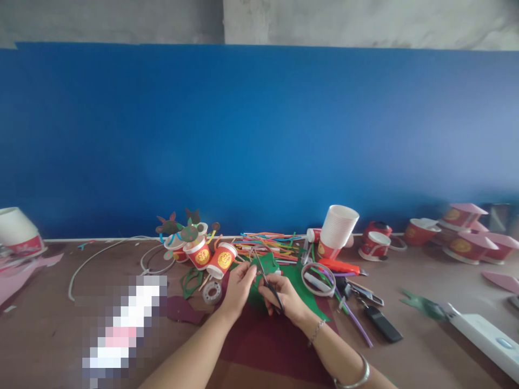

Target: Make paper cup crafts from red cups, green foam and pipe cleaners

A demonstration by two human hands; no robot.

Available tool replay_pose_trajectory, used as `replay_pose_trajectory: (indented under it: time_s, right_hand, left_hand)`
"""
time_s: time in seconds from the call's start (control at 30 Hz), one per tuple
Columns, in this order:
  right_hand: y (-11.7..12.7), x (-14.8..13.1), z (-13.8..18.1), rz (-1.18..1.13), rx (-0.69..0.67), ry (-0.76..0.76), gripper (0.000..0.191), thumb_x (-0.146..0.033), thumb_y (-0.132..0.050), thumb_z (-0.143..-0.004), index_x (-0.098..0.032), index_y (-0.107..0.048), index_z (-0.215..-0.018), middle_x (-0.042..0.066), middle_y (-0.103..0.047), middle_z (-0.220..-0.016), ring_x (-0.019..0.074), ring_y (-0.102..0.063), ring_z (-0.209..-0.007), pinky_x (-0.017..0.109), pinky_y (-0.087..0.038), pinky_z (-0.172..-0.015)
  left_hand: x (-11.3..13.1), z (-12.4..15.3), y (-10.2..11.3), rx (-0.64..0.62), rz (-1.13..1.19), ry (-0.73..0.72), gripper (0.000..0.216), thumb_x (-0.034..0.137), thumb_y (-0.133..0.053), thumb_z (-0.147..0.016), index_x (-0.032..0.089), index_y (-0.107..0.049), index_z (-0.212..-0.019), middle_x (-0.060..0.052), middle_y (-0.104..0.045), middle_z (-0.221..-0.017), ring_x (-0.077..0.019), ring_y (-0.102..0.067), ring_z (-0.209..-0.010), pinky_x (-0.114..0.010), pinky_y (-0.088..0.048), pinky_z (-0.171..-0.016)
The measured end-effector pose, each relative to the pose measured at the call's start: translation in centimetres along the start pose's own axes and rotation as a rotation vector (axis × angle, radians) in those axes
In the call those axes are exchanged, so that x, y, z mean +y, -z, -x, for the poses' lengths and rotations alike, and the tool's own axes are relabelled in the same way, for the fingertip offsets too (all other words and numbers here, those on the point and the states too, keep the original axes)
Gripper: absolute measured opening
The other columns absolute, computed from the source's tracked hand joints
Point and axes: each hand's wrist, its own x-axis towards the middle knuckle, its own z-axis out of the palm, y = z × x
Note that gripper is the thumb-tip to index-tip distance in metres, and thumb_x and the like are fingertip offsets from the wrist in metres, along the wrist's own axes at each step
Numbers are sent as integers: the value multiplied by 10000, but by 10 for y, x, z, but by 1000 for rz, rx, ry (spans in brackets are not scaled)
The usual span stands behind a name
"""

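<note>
My right hand (pixel 283 296) grips a pair of scissors (pixel 274 294) with dark handles, its blades pointing up and to the left. Close beside the blades, my left hand (pixel 241 282) is closed in a pinch on a small piece of green paper (pixel 258 265), mostly hidden by the fingers. More green paper (pixel 314 302) lies under and behind both hands, over a dark red sheet (pixel 263 346). Just left of my left hand is a roll of clear tape (pixel 212 292). A white tape ring (pixel 318 280) lies right of my right hand.
Decorated red paper cups (pixel 222 260) and colourful pipe cleaners (pixel 267 243) line the back by the blue wall panel (pixel 243 135). At right are stacked white cups (pixel 339 227), an orange-red utility knife (pixel 340 266), a black object (pixel 383 323) and a white box (pixel 486 340).
</note>
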Motion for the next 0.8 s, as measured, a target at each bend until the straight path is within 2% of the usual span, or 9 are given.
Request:
replay_pose_trajectory:
  time_s: [0.43, 0.8]
  right_hand:
    - [0, -5, 2, 11, -3, 12, 308, -444, -682, -677, -178, -527, -683, -79, -495, -414, 65, -439, -302, 157, -290, -308]
    - [0, 2, -1, 13, -5, 47, 287, -420, -670, -699, -175, -521, -677, -85, -476, -400, 59, -420, -292, 153, -292, -305]
  left_hand:
    - [2, 0, 0, -1, -5, -4, 357, 470, -586, -756, 184, -439, -602, 55, -390, -562, -87, -352, -516, -204, -267, -479]
    - [2, 1, -1, -4, 6, -18, 334, 437, -577, -781, 179, -452, -610, 57, -383, -563, -85, -350, -524, -205, -263, -487]
